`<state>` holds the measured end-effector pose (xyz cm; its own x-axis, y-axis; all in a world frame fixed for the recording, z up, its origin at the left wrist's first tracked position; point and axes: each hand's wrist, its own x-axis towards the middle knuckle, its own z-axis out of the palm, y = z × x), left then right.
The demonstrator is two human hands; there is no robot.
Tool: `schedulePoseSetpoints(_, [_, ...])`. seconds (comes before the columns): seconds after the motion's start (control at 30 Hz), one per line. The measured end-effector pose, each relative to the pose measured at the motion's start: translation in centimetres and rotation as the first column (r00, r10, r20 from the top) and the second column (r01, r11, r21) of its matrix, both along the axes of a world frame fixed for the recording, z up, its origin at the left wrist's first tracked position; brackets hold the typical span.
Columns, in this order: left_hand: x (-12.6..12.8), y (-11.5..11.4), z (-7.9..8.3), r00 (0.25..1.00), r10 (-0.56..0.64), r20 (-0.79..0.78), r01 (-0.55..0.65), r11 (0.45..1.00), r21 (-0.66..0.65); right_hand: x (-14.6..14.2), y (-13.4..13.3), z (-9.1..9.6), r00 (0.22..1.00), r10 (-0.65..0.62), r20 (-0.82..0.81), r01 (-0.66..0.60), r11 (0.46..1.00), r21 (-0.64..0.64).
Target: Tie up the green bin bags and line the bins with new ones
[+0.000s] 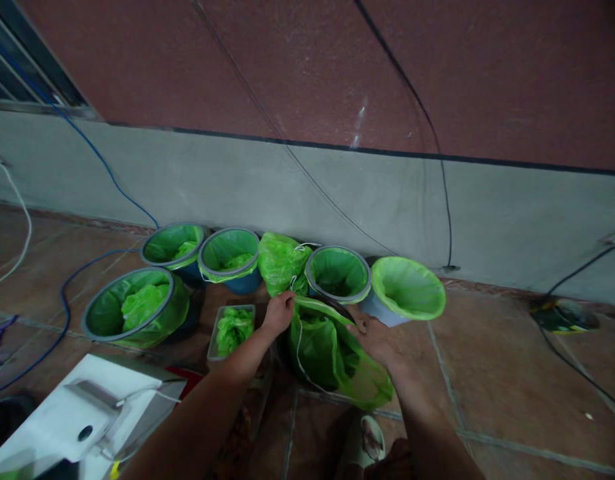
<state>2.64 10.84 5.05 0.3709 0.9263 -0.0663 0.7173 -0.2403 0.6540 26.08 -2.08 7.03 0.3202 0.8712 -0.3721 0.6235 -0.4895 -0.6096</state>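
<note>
My left hand [278,312] pinches the left rim of a green plastic bag [332,353] that lines a dark bin on the tiled floor. My right hand [374,337] grips the right side of the same bag's rim, fingers closed on the plastic. The bag's mouth is stretched open between both hands, and a thin white cord hangs along it. Just behind the left hand lies a tied, bulging green bag [282,261].
Several bins lined with green bags stand along the wall: a large one [132,307], two blue ones [173,245] [230,257], a grey-rimmed one [338,273] and a pale one [407,287]. A small tray [231,330] holds crumpled bags. Cables cross the floor; a white object [82,413] lies bottom left.
</note>
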Motion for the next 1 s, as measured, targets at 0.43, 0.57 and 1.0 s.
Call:
schedulePoseSetpoints(0.43, [0.2, -0.8, 0.9, 0.986, -0.07, -0.151, 0.08, 0.995, 0.059, -1.4, 2.6, -2.3, 0.982, 0.054, 0.18, -0.062, 0.997, 0.038])
schedulePoseSetpoints(0.57, [0.1, -0.9, 0.8, 0.942, 0.004, -0.335, -0.006, 1.0, -0.006, -1.2, 2.3, -0.4, 0.993, -0.005, 0.122, -0.02, 0.98, 0.199])
schedulePoseSetpoints(1.0, [1.7, -5.6, 0.2, 0.9, -0.223, -0.375, 0.02, 0.88, -0.474, -1.7, 2.3, 0.3, 0.687, -0.26, -0.678, 0.561, 0.784, 0.267])
